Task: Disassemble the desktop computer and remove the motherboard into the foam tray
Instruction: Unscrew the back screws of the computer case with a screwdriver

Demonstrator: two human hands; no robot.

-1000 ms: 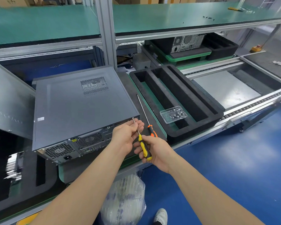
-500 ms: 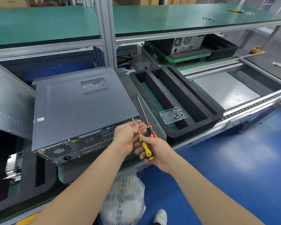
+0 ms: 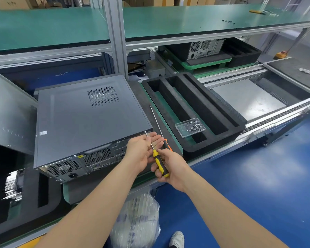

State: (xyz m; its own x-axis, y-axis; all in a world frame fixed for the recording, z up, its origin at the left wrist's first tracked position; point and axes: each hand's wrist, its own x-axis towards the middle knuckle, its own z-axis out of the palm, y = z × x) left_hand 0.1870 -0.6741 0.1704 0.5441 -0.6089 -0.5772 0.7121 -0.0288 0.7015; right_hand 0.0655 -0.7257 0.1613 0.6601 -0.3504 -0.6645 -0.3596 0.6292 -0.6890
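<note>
Grey sheet-metal desktop computer case (image 3: 89, 122), lying flat on the bench left of the black foam tray (image 3: 209, 143), lid on, so the motherboard is hidden; likely heavy and rigid, its smooth panel best gripped at the edges. The right hand (image 3: 172, 167) grips the yellow-and-black screwdriver (image 3: 158, 162) by its handle, tip at the case's near right corner screw (image 3: 145, 131), while the left hand (image 3: 143, 149), fingers straight, steadies the shaft.

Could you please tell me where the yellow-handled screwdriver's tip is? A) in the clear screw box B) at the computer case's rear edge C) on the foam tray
B: the right hand holds the screwdriver, tip on a screw at the rear corner of the computer case.
</note>
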